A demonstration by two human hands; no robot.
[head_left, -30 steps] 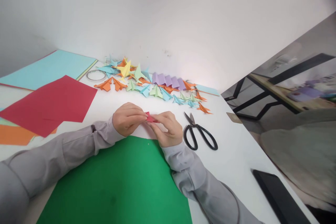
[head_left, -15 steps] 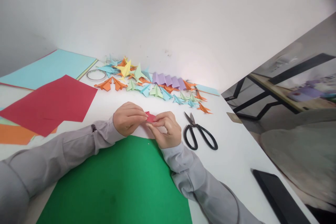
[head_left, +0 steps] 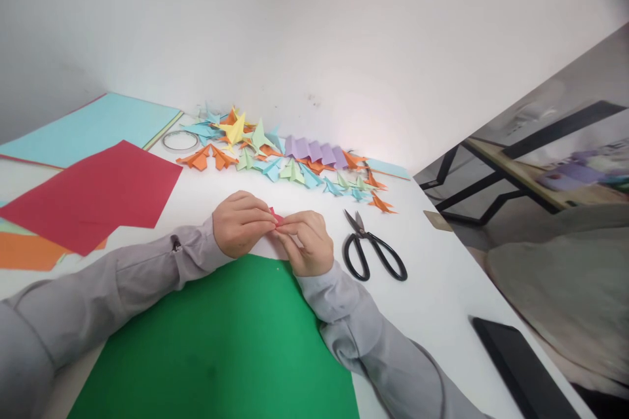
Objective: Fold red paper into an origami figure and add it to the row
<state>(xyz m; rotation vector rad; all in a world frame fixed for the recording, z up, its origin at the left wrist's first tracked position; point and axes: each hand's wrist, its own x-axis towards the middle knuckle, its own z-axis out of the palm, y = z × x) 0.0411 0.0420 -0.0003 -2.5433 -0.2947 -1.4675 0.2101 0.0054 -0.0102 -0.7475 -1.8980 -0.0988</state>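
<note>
Between my two hands is a small folded piece of red paper (head_left: pixel 278 218), mostly covered by fingers. My left hand (head_left: pixel 242 224) pinches its left side, fingers pressed together. From the right, my right hand (head_left: pixel 308 241) grips the other side between thumb and fingertips. Both hands are just above the white table, past the far edge of a large green sheet (head_left: pixel 221 334). Right of my right hand lie black-handled scissors (head_left: pixel 362 236), blades partly spread and pointing away.
Folded paper pieces (head_left: pixel 293 171) in several colours line the wall. A roll of tape (head_left: pixel 180 140), a red sheet (head_left: pixel 98 193), a light-blue stack (head_left: pixel 98 127) and orange paper (head_left: pixel 29 251) lie left. At right is a black flat device (head_left: pixel 521 363), near the table's edge.
My right hand has shifted slightly left, closer to my left hand. Its fingers have closed in, and less of the red paper shows.
</note>
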